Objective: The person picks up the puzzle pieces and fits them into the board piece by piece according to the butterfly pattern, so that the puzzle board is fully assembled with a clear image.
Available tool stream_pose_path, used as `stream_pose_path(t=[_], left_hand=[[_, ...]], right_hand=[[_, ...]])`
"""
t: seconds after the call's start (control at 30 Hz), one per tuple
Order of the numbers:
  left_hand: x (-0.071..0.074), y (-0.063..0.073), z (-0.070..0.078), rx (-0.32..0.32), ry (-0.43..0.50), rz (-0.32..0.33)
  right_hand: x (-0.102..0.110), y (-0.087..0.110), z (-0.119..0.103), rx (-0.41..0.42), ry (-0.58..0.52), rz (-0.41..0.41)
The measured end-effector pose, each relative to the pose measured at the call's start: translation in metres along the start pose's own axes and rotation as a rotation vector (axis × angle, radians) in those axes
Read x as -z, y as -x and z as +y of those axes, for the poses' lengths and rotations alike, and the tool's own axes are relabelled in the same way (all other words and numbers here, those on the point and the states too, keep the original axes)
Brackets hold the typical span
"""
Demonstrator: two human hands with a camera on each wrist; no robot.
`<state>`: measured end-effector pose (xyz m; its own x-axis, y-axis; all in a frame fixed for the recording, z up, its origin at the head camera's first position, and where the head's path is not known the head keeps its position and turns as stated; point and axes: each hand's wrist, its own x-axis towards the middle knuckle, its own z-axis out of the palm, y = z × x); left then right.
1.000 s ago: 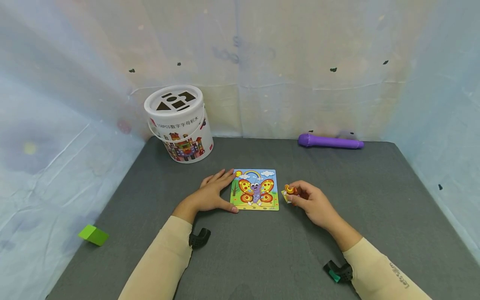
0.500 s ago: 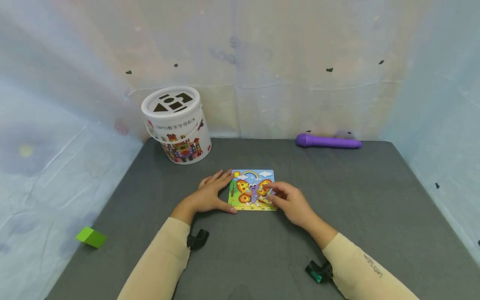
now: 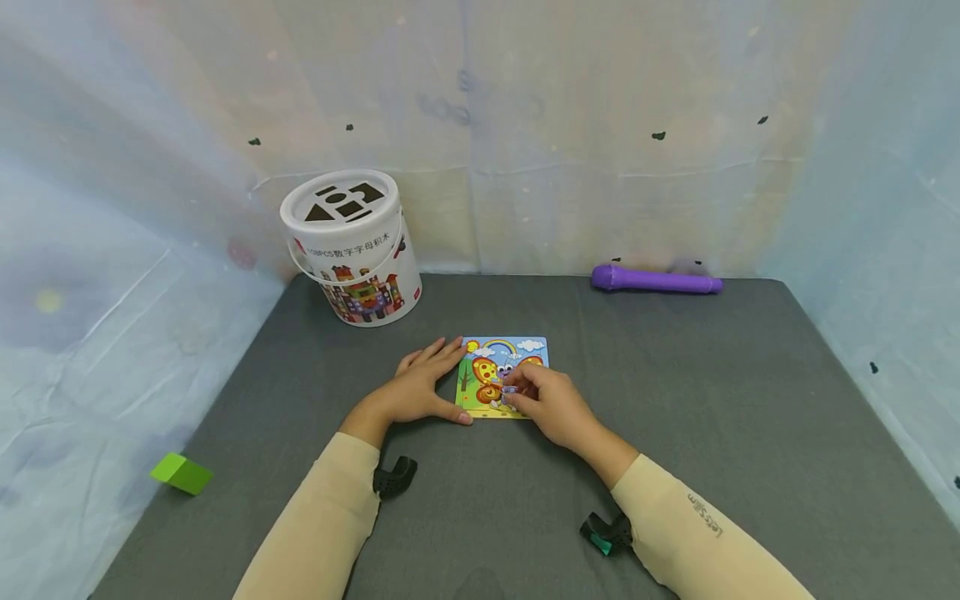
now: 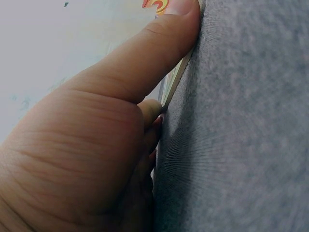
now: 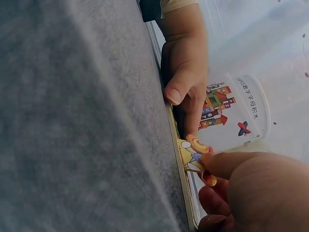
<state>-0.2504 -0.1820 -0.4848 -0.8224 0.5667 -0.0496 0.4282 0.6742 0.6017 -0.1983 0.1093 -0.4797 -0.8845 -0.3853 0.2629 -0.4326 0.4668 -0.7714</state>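
A square butterfly puzzle board [image 3: 467, 402] lies flat on the grey table. My left hand [image 3: 416, 392] rests along its left side, fingers stretched toward the top corner and thumb at the front corner. The left wrist view shows that thumb [image 4: 145, 53] over the board's thin edge [image 4: 176, 82]. Above the middle of the board, my right hand [image 3: 558, 408] pinches a puzzle piece between thumb and fingertips. In the right wrist view the puzzle piece [image 5: 193, 159], yellow with purple and an orange swirl, is tilted up close over the board. The right hand covers the butterfly's right side.
A white lidded block bucket [image 3: 356, 250] with shape holes stands at the back left. Along the back edge lies a purple toy microphone [image 3: 656, 280]. A green block [image 3: 182, 473] sits at the left table edge. Pale sheeting [image 3: 562, 125] hangs behind the table and at both sides.
My right hand has moved left, from beside the board to over its middle, carrying the pinched puzzle piece. My left hand keeps its place on the board's left side.
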Motion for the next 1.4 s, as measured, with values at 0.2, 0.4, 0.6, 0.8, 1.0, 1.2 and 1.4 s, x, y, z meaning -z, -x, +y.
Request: stream_pose_path(t=[0.2,0.4,0.6,0.8,1.0,1.2,1.4], left_hand=[[0.006,0.002,0.008,0.027,-0.004,-0.016],[0.006,0.001,0.009,0.038,-0.016,-0.028],[0.003,0.001,0.003,0.008,0.003,0.002],[0.0,0.001,0.0,-0.01,0.003,0.016],[0.002,0.001,0.005,0.032,-0.01,-0.013],[0.004,0.002,0.007,0.051,-0.016,-0.024],[0.004,0.001,0.007,0.055,-0.014,-0.03]], right_hand=[[0.0,0.001,0.0,0.066,0.135,0.046],[-0.001,0.016,-0.019,0.183,0.509,-0.054],[-0.013,0.037,-0.044,0.09,0.698,-0.274],[-0.018,0.045,-0.049,0.074,0.665,-0.381],[-0.014,0.042,-0.044,0.118,0.653,-0.395],[-0.009,0.04,-0.043,0.121,0.641,-0.405],[-0.007,0.037,-0.043,0.116,0.634,-0.415]])
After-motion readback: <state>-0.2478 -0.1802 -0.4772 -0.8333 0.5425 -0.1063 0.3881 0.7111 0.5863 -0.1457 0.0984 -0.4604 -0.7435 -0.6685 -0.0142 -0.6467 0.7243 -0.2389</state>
